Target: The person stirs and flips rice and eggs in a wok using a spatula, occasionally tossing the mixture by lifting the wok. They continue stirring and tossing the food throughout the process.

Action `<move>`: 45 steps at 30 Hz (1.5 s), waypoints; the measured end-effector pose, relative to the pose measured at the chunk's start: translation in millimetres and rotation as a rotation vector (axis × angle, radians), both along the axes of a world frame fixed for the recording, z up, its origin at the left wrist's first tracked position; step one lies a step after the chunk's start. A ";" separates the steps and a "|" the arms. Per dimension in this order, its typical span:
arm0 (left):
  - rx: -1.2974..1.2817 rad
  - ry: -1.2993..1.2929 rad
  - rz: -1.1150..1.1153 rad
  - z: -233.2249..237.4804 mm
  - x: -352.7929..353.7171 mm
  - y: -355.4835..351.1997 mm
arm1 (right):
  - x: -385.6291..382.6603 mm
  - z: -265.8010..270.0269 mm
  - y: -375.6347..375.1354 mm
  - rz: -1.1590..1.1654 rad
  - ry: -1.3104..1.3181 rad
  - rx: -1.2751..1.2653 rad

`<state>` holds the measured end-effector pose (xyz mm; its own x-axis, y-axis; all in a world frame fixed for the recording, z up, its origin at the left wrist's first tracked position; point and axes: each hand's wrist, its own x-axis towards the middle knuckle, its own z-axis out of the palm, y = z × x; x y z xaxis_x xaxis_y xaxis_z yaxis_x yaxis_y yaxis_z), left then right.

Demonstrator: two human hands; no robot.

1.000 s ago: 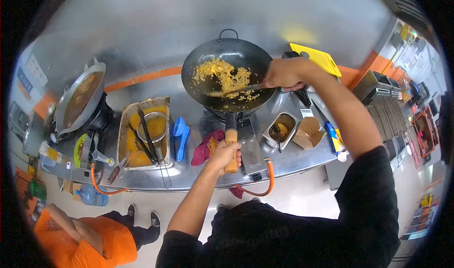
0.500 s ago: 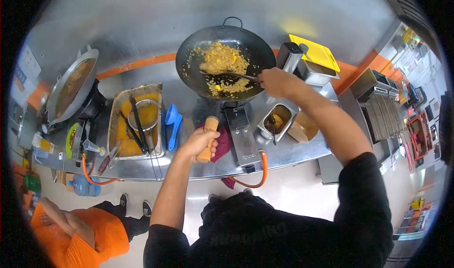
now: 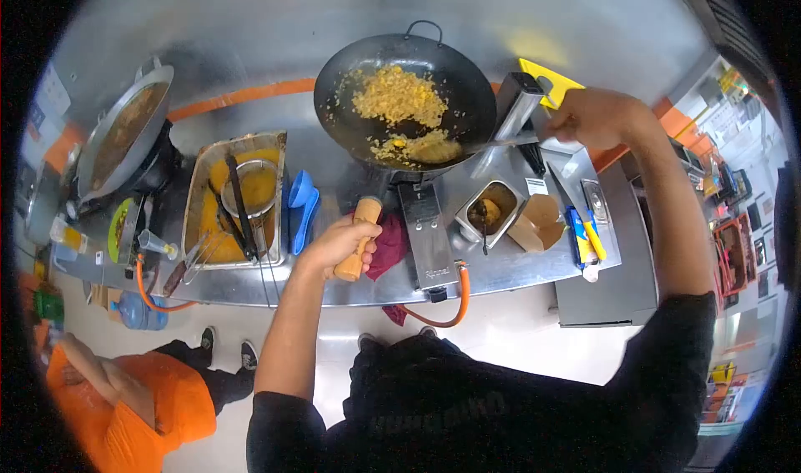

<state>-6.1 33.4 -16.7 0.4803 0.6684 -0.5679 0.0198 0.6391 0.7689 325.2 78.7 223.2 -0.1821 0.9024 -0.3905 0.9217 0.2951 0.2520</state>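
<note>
My left hand (image 3: 338,244) is wrapped round the wooden handle (image 3: 366,213) of a large black wok (image 3: 471,81), which sits over a burner. Fried rice with yellow egg bits (image 3: 399,98) lies in the middle of the wok, with a smaller pile nearer its front. My right hand (image 3: 605,114) is closed round the far end of a wok spatula (image 3: 492,144), right of the wok. The spatula's blade is down in the front pile of rice. A dark red cloth (image 3: 390,248) lies beside my left hand.
Left of the wok stand a metal tray (image 3: 193,223) of yellow liquid with a strainer, a blue scoop (image 3: 305,214) and a second wok (image 3: 92,152). On the right are a small metal container (image 3: 509,221), a cardboard box (image 3: 534,233) and a yellow-handled knife (image 3: 594,238). A person in orange (image 3: 158,398) stands left.
My right hand has moved right and slightly up, away from the wok, drawing the spatula's blade from the upper rice down to the front right pile. My left hand stays on the handle.
</note>
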 end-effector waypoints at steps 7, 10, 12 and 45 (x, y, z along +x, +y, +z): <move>0.046 -0.026 -0.021 -1.0 0.5 1.4 | -8.2 -56.1 37.3 0.163 0.154 0.243; 0.017 -0.029 -0.007 4.3 -1.7 2.0 | 0.2 -9.2 15.8 0.103 0.024 0.002; 0.002 -0.016 -0.007 2.0 -1.5 -3.0 | 12.5 -64.0 41.2 0.101 0.056 0.111; -0.046 -0.040 0.065 10.3 14.9 -8.9 | 24.7 -102.0 53.1 0.227 0.532 0.189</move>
<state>8.8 24.5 -6.4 0.4595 0.6728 -0.5798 -0.0535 0.6726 0.7381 350.0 131.7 121.2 -0.5046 0.8628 -0.0301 0.8547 0.4943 -0.1586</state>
